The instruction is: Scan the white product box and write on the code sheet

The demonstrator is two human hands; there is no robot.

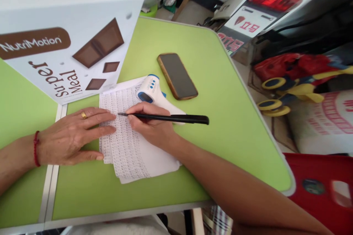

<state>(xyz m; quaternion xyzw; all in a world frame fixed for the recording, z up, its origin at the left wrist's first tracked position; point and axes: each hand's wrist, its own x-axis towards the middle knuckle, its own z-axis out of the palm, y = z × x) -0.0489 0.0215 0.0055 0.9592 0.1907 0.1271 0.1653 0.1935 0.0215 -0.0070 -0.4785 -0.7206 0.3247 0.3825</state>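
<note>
My right hand (153, 125) is closed around a black pen (182, 118), its tip at the written sheets. Several overlapping white papers (128, 150) covered in rows of handwriting lie beneath it. With fingers outstretched, my left hand (78, 136) rests flat, its fingertips on the left edge of the papers; it holds nothing. Just beyond my right hand, a white and blue infrared thermometer (151, 90) lies partly on the sheets, its handle partly hidden by that hand. A smartphone (178, 76) in a brown case lies farther back, screen up.
A large white printed box (91, 44) stands at the back left of the green folding table (220, 132), whose metal seam (52, 176) runs near my left hand. To the right are a red plastic stool (320, 176), a white sack (325, 121) and a white scooter (245, 3).
</note>
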